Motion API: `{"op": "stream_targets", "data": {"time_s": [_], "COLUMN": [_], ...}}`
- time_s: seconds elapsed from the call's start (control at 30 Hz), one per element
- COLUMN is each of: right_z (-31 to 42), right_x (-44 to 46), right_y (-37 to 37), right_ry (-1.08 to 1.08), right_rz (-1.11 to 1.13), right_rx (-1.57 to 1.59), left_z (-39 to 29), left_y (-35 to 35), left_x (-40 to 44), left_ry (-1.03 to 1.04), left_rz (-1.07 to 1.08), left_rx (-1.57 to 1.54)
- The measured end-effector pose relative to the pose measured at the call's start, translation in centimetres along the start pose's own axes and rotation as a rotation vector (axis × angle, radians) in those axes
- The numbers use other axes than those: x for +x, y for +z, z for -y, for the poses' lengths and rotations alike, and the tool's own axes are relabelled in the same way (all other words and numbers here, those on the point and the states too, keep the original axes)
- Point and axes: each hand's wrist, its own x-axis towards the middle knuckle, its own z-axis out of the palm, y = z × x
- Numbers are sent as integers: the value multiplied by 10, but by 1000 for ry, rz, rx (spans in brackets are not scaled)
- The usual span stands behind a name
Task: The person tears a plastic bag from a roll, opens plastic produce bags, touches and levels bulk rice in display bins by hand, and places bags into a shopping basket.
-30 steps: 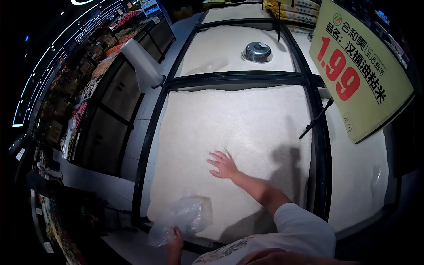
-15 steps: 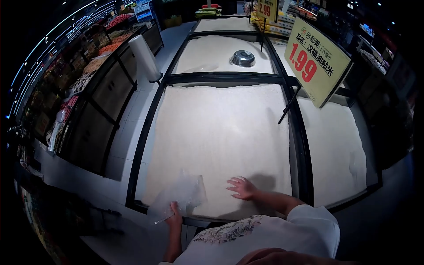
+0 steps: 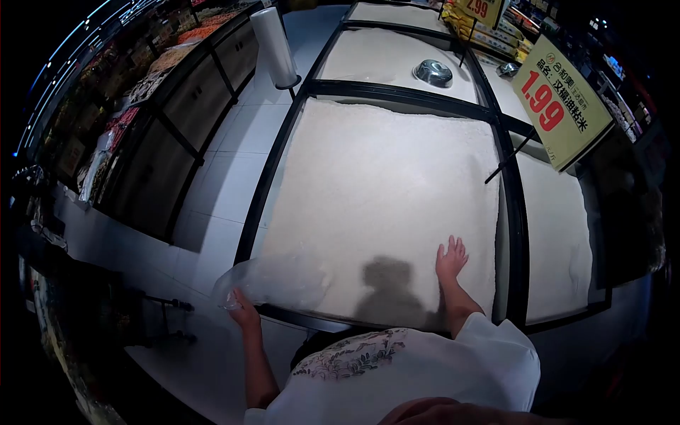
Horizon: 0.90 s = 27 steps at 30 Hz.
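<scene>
At the near left corner of a wide rice bin, my left hand (image 3: pixel 244 312) is closed on the edge of a clear plastic bag (image 3: pixel 280 278). The bag billows out over the pale rice (image 3: pixel 386 188). On the right side of the same bin, my right hand (image 3: pixel 452 261) has its fingers spread and holds nothing. It is at or just above the rice surface; I cannot tell whether it touches. A head-shaped shadow falls on the rice between my hands.
Black rails (image 3: pixel 511 212) frame the bins. A metal bowl (image 3: pixel 433 73) sits in the bin behind. A yellow price sign (image 3: pixel 556 105) leans over the right rail. A plastic bag roll (image 3: pixel 273 48) stands at the left. Produce counters (image 3: pixel 177 92) line the aisle.
My right hand has moved right and farther forward over the rice. My left hand has shifted left with the bag, which is now more spread out. The view has turned slightly.
</scene>
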Motion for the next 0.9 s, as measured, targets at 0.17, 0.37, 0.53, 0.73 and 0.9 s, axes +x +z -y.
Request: {"op": "stream_targets", "data": {"time_s": [0.17,0.37,0.53,0.73,0.9], "right_z": [50,90,136,248,314], "right_x": [38,76,127,198,209], "right_y": [19,44,73,102,118], "right_ry": [401,445,153,-350,-640], "right_rz": [-60,-221,-352,-264,-85], "right_rx": [75,140,241,503,606], "left_z": [10,13,22,14,9], "left_y": [1,-3,-8,-13,-14], "left_x": [13,17,9,7,7], "left_ry": [240,270,74,114,108], "left_rz": [143,282,355,397,401], "left_rx": [349,267,415,397,407]}}
